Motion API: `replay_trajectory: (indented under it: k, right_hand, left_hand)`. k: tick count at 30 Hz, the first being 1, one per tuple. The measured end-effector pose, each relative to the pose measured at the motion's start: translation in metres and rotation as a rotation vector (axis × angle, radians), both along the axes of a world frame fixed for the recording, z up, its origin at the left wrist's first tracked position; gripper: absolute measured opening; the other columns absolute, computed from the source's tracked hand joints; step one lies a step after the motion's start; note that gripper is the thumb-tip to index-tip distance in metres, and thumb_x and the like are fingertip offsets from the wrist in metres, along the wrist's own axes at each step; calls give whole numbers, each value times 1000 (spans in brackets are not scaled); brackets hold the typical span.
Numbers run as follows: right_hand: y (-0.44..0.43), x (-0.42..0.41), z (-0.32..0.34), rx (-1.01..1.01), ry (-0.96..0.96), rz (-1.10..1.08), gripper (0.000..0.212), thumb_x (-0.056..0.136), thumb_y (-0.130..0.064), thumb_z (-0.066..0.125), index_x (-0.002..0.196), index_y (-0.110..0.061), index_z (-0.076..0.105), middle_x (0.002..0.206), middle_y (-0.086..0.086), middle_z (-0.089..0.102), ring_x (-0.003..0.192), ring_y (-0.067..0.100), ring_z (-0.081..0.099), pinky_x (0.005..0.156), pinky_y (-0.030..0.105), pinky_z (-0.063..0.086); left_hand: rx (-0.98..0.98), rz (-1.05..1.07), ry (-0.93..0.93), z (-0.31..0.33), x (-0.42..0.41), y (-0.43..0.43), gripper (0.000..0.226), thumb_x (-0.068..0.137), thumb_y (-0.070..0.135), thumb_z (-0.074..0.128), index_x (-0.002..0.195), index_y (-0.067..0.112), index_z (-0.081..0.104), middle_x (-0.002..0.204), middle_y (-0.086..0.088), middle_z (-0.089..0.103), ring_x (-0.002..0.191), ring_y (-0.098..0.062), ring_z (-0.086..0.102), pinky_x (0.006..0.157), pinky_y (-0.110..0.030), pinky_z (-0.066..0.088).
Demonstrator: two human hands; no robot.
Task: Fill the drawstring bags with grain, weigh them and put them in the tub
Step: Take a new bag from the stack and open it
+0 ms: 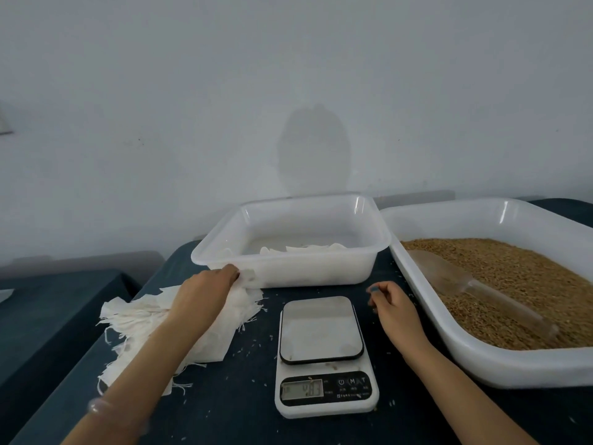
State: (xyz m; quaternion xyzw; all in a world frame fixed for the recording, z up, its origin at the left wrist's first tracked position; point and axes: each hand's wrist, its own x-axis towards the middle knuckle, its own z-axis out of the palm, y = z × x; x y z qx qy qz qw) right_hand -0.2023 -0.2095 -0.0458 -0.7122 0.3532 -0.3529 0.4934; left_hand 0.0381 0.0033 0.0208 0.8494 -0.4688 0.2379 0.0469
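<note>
Scale (324,354) fronts tub (305,273) holding bags (308,248), tray (513,364) holding grain (513,277).

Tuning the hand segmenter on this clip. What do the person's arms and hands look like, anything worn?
The left arm and right arm are bare, with no sleeves or gloves. The left hand has a clear, glossy bangle at the wrist. The right hand has teal polish on the nails of its fingers. I can't make out a watch or rings.
</note>
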Motion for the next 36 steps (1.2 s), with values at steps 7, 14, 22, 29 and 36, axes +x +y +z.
replay_trajectory:
  k: [7,14,22,29,36]
  right_hand:
    - [5,-2,8,-57,-115,120,9,98,-21,57,94,-23,66,85,-6,70,81,2,64,72,18,45]
    - [19,-3,17,-38,-259,358,34,88,-43,56,107,-18,69,101,-7,74,98,5,68,87,19,52]
    - [16,-2,11,-160,-194,395,23,84,-19,76,104,-24,68,90,-8,75,88,6,70,76,18,53]
    - [16,-3,13,-172,-263,281,30,74,-35,79,82,-20,55,72,-1,69,67,7,65,62,19,48]
    - [21,-6,13,-341,-277,295,28,78,-39,76,85,-26,51,65,-8,60,58,5,55,57,12,42]
  left_hand:
    - [-476,-177,866,7,-50,-30,54,88,39,71,63,4,39,61,-1,34,59,-10,31,59,-30,21]
    - [-529,-251,1096,-9,-81,-59,46,82,34,79,74,-4,55,68,-7,55,66,-16,47,64,-32,34]
    - [-448,-288,1089,-25,-97,-59,20,80,37,79,72,20,72,75,-5,72,63,-9,60,58,-24,45]
    - [-460,-354,1117,-24,-104,-53,15,76,29,84,83,27,71,85,8,76,78,-10,73,68,-25,59]
    - [-465,-347,1076,-26,-105,-54,7,86,29,75,83,25,70,81,8,76,76,-10,72,71,-30,59]
